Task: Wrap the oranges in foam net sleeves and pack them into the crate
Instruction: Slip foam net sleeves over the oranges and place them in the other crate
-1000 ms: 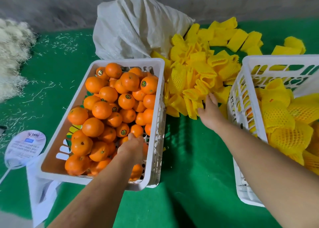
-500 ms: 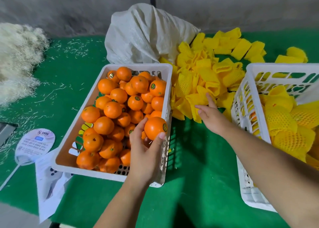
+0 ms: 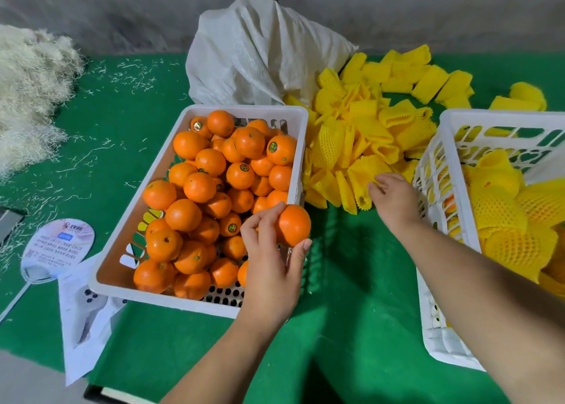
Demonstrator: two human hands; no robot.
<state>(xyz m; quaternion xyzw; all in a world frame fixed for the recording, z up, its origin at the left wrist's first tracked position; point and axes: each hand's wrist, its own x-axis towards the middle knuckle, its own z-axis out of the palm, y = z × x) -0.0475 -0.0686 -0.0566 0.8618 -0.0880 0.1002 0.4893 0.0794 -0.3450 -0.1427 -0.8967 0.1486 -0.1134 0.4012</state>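
My left hand holds one orange in its fingertips, just above the right rim of the white crate that is full of bare oranges. My right hand reaches into the pile of yellow foam net sleeves on the green table, its fingers curled on a sleeve at the pile's near edge. At the right stands a second white crate holding several oranges wrapped in yellow sleeves.
A white woven sack lies behind the orange crate. A heap of pale wood wool covers the table's left end. A round paper fan and a white sheet lie at the near left.
My left hand has lifted one orange out of the crate and carried it right to the crate's rim. My right hand has stayed at the sleeve pile and curled its fingers on a sleeve.
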